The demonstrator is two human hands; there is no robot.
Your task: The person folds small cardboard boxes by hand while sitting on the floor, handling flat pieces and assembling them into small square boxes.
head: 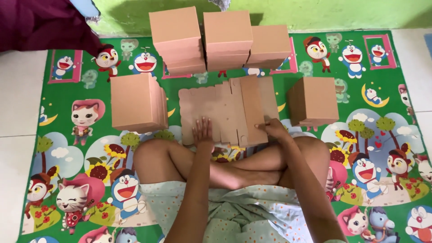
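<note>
Cardboard sheet (227,110): brown, die-cut, unfolded, lying flat on the mat (67,135) just in front of the person's crossed legs (234,168); scalloped left edge, fold lines and slits running across it, right panels slightly raised.
Left hand (203,131): open, palm down, fingers spread, pressing flat on the sheet's near left part.
Right hand (274,128): at the sheet's near right edge, fingers curled and pinching that edge; thumb side touches the cardboard.
Sheet to hands: it lies between and beyond both hands, its near edge under them, the bulk stretching away toward the stacks.
Left stack (137,102): folded brown boxes standing on the mat, to the left of the sheet, apart from the left hand.
Right box (314,101): brown, just right of the sheet, beyond the right hand, not touched.
Far stacks (220,40): three piles of brown boxes side by side behind the sheet, near the green wall (315,13).
Mat: green, printed with cartoon cats, birds and flowers, spread on a pale tiled floor (18,99).
Cloth (40,22): dark purple, at the top left corner.
</note>
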